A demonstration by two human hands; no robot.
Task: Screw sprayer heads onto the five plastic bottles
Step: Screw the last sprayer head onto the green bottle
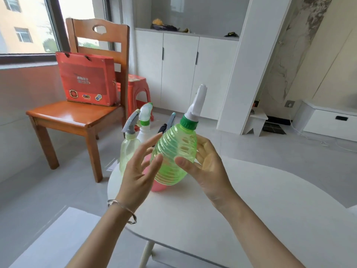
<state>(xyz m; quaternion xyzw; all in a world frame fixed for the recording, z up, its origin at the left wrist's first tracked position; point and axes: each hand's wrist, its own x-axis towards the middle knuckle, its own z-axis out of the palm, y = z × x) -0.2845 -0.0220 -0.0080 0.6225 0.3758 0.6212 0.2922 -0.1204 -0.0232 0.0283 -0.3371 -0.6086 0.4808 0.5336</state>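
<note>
The left hand (141, 167) rises over the white table (251, 200), fingers straight and spread, tips at the side of the green ribbed bottle (173, 155). The bottle, its white sprayer head (197, 103) on, is clear of the table and leans right. The right hand (208, 169) holds it, thumb in front, fingers behind.

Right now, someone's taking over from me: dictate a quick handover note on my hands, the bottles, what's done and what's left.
Left hand: fingers straight, thumb on the green bottle.
Right hand grips that bottle, tilted, white sprayer head fitted.
Pale bottle and white bottle on the table carry heads.
Pink bottle mostly hidden; its head is unclear.
To do: check tightness, check pink.
</note>
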